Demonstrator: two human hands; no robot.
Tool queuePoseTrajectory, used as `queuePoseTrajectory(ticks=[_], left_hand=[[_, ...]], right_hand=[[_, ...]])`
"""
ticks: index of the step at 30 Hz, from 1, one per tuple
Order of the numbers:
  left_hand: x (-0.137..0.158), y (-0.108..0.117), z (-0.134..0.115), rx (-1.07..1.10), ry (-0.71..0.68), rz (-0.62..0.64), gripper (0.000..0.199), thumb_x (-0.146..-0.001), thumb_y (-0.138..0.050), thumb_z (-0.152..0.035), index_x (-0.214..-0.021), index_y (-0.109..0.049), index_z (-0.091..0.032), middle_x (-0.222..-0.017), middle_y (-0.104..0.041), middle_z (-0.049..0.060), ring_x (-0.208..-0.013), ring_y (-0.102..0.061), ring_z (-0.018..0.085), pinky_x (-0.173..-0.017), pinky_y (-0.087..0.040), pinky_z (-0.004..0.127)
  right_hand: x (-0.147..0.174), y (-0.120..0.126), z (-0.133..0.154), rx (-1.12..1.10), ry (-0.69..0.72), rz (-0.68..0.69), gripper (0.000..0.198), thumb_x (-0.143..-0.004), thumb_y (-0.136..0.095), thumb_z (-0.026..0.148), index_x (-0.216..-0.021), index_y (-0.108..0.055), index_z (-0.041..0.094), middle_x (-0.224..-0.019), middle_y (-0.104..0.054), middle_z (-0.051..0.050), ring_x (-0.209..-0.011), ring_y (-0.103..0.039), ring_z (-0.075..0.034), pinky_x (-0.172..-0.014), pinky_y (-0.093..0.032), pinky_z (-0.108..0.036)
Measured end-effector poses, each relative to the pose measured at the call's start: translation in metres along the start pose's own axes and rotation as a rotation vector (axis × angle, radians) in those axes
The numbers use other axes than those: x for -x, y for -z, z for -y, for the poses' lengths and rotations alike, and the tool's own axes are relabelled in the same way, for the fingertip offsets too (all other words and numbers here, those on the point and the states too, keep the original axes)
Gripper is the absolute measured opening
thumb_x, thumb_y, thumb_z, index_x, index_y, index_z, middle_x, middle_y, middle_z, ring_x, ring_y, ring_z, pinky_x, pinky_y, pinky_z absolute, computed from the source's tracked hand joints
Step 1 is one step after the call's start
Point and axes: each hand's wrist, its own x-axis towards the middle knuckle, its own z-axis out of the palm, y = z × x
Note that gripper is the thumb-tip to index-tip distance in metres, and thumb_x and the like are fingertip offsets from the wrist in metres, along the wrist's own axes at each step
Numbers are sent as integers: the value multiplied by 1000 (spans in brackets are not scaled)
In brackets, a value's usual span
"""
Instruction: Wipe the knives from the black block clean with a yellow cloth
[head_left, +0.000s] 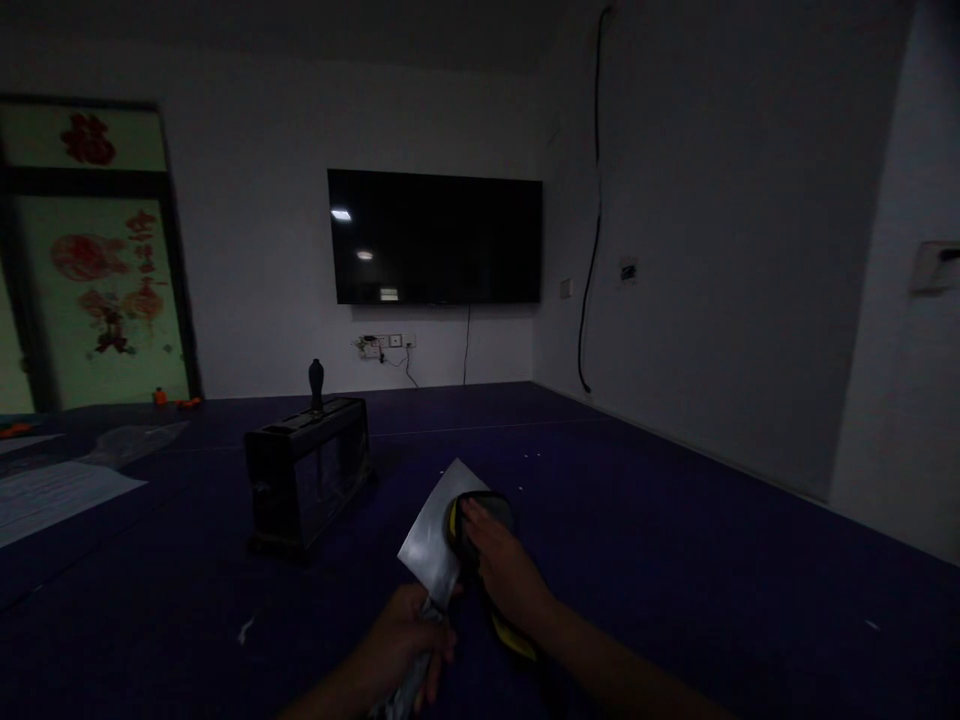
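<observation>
My left hand [416, 635] is wrapped round the handle of a putty knife [437, 535], whose broad shiny metal blade tilts up and away from me. My right hand [504, 560] is closed over a dark grey and yellow rounded tool [491, 508]. Its edge lies against or just in front of the right side of the blade. Part of that tool is hidden by my fingers, and a yellow-edged part shows below my wrist. I cannot make out its exact kind in the dim light.
A black open-framed box [307, 470] with a dark vase-shaped piece [316, 382] on top stands front left on the purple floor [637, 560]. Paper sheets [67, 495] lie further left. A television [439, 240] hangs on the back wall; a black cable [598, 220] dangles at right.
</observation>
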Motion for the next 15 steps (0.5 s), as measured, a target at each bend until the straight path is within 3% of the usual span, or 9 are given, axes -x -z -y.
queuePoseTrajectory(ticks=[3,7,11,13,15], left_hand=[[0,1,2,19,-45,-8,70,-54,-65,-33,-115,-42,-8,-54,-60,-4,-29,-46,10,-28,-30,19],[1,2,5,10,-102,-23,49,-59,-66,-43,-93,-49,-12,-57,-61,-2,-29,-45,9,-28,-30,18],[1,3,5,-42,-132,1,36,-62,-61,-44,-79,-50,-14,-48,-58,-2,-27,-43,9,-27,-30,17],[0,4,4,-67,-143,44,33,-63,-55,-41,-78,-53,-13,-39,-53,-2,-25,-39,8,-26,-29,17],[0,5,4,-70,-133,59,39,-62,-50,-38,-89,-54,-10,-35,-51,-2,-23,-36,9,-26,-28,16]], right_hand=[[-1,3,4,-3,65,4,61,-68,-31,-6,-123,-52,7,-135,-46,-14,-130,-33,-19,-106,-35,-41],[-2,6,8,-8,98,-31,57,-71,-31,-5,-122,-54,10,-133,-49,-12,-130,-34,-18,-105,-36,-40],[-1,8,10,8,99,-43,58,-69,-31,-5,-121,-54,9,-133,-49,-12,-130,-34,-17,-106,-37,-39],[-1,7,10,17,99,-54,59,-69,-31,-5,-121,-54,8,-133,-49,-13,-130,-34,-17,-106,-36,-39],[-1,7,9,22,98,-75,59,-69,-31,-5,-121,-54,9,-132,-49,-13,-130,-35,-17,-105,-37,-39]])
